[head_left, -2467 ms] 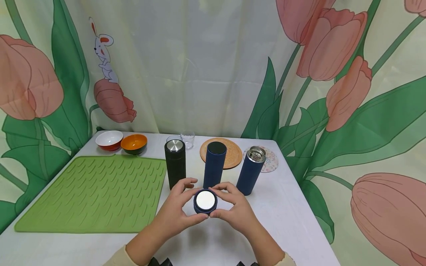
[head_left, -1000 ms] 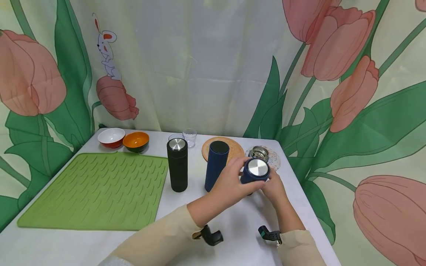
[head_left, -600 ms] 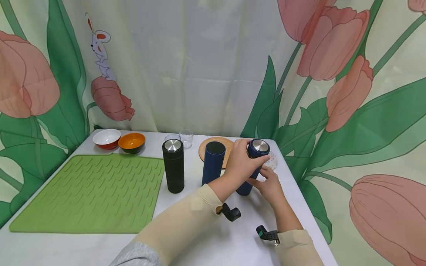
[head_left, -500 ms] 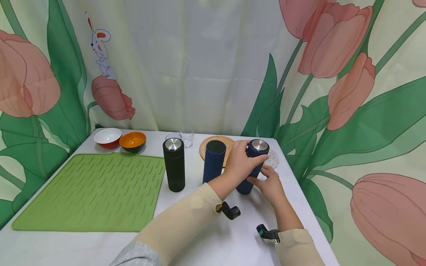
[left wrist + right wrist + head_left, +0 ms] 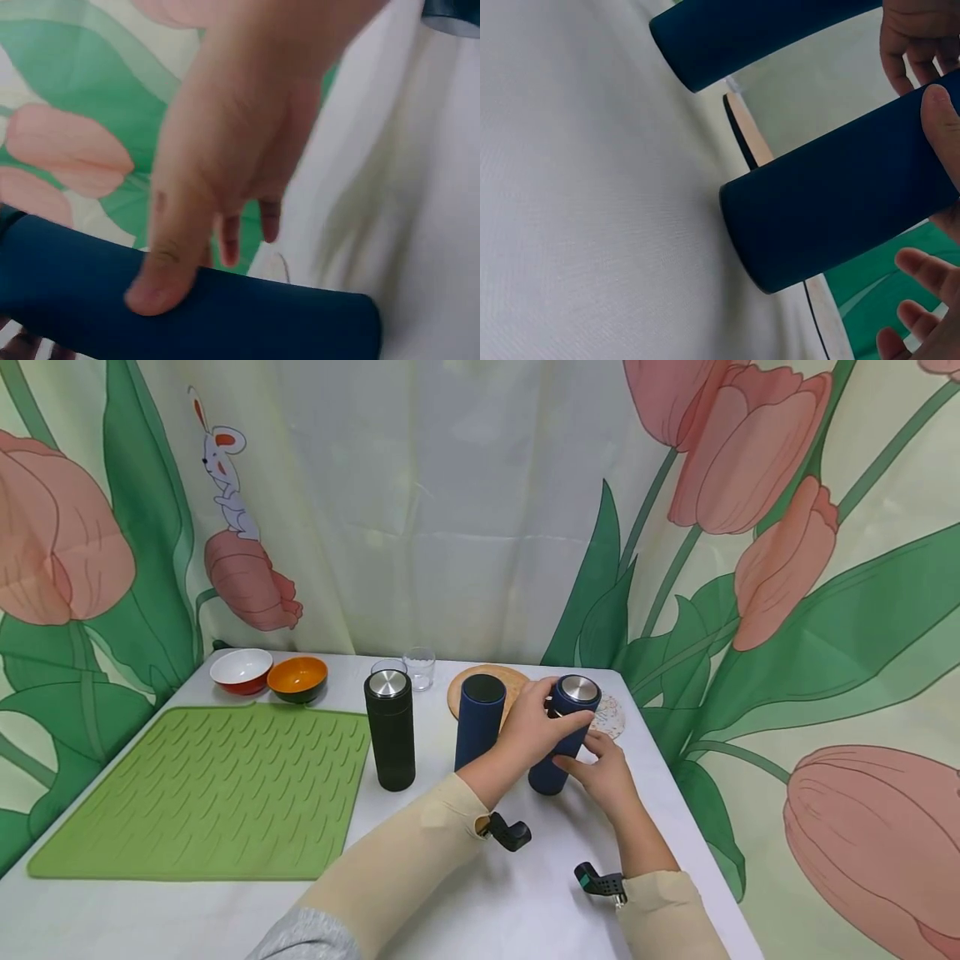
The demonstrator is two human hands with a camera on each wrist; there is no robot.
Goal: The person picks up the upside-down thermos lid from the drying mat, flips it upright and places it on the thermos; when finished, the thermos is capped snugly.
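A dark blue thermos flask [image 5: 548, 777] stands on the table with its steel-topped lid [image 5: 581, 688] over the mouth. From the left, my left hand [image 5: 534, 724] grips the lid, thumb across its front. Lower down, my right hand [image 5: 611, 783] holds the flask's body. Its thumb [image 5: 163, 283] presses on the flask in the left wrist view, while its other fingers [image 5: 926, 274] spread beyond the flask in the right wrist view. Just left stands a second blue flask [image 5: 477, 735] with a dark top, partly behind my left wrist. A black flask [image 5: 391, 739] is further left.
A green ridged mat [image 5: 210, 793] covers the left of the table. Behind it sit a white-and-red bowl [image 5: 242, 668] and an orange bowl [image 5: 297, 677]. Glasses [image 5: 420, 667], a round wooden board [image 5: 458, 687] and a speckled coaster [image 5: 611, 717] lie at the back.
Both hands have moved right from the table's front middle, bringing the lid to the right flask's uncovered steel mouth. My right hand has gone from the lid to the flask's body.
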